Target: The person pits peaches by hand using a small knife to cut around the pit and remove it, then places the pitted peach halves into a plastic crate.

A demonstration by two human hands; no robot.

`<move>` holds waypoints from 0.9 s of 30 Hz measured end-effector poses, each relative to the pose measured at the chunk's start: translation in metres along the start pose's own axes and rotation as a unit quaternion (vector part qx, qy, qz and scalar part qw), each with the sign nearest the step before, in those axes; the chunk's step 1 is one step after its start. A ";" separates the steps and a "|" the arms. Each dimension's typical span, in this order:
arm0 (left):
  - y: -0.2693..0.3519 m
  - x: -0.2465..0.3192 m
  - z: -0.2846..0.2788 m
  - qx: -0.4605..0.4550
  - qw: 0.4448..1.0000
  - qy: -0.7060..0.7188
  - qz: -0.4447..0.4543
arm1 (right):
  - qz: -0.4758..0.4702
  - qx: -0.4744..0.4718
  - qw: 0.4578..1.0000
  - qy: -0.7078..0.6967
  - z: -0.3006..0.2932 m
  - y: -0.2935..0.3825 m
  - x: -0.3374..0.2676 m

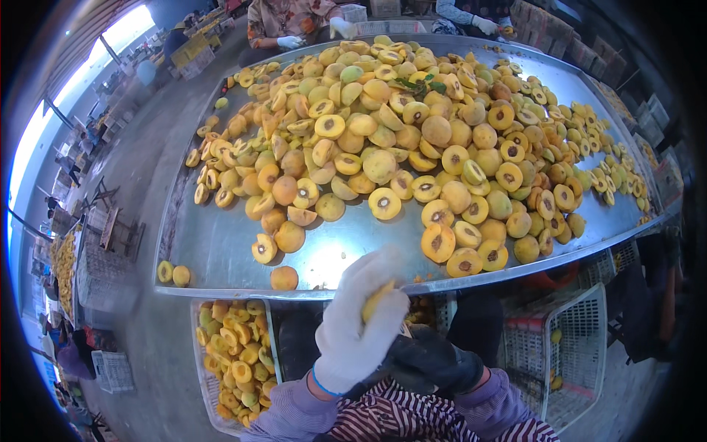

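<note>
My left hand (359,326), in a white knitted glove with a blue cuff edge, is closed around a piece of yellow peach (376,301) at the near edge of the metal table (232,259). Its fingers are blurred. Just below and to the right is my right hand (433,359), in a black glove, with its fingers curled. A small pale piece of some tool (406,330) shows at its fingertips; the rest is hidden. Beyond my hands spreads a large heap of yellow peaches (381,166), many cut in half, some halves with the stone in and others hollow.
A plastic crate (273,337) of pitted peach halves stands below the table at left. At right, another crate (599,342) holds a few pieces. Across the table, gloved hands of two people (290,42) (485,25) are visible. The table has a raised metal rim (248,294).
</note>
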State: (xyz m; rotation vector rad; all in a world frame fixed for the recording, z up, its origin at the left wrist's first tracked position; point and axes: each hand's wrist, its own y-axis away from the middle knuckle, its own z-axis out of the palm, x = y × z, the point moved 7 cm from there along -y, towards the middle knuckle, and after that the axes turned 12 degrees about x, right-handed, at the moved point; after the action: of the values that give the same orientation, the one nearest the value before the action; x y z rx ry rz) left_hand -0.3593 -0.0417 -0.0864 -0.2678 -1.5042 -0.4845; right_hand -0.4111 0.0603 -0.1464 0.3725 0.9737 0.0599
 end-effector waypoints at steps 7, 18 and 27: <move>-0.006 -0.004 0.015 -0.205 0.967 0.080 -0.128 | 0.152 -0.042 0.987 -0.022 0.012 0.007 0.012; 0.010 0.006 0.029 -0.144 0.962 0.224 -0.058 | 0.131 -0.118 0.971 -0.163 0.017 0.023 0.002; -0.011 -0.057 -0.006 -0.050 0.990 -0.131 0.015 | 0.072 -0.021 0.987 -0.142 -0.009 0.013 0.022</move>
State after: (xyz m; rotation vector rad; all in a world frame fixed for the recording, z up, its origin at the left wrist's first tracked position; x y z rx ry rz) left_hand -0.3588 -0.0466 -0.1445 -0.4463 -1.7316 -0.5172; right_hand -0.4042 0.0795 -0.1641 0.4010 0.6618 0.1549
